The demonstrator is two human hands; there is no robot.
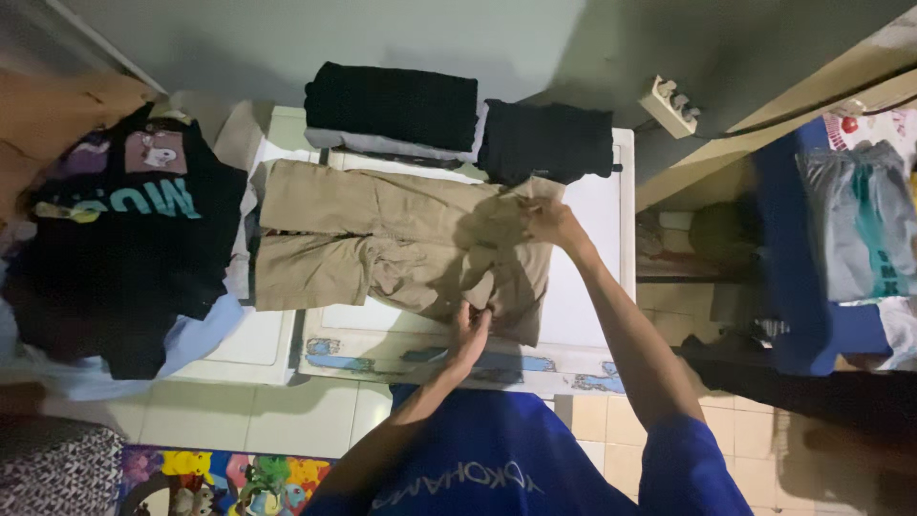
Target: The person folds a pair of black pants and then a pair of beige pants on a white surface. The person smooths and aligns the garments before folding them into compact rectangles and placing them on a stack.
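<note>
Blue-sleeved arms are reaching out over khaki shorts (401,248) that are lying flat across a white table (592,239), legs pointing left: the left hand (470,330) is pinching the near edge of the waist end, and the right hand (552,222) is gripping the far edge, as if keeping the cloth taut and square. Behind the shorts, two folded dark stacks (392,105) (546,139) are sitting against a grey wall, while a black printed shirt (124,239) is lying heaped at the left and pale floor tiles (239,416) are showing below.
</note>
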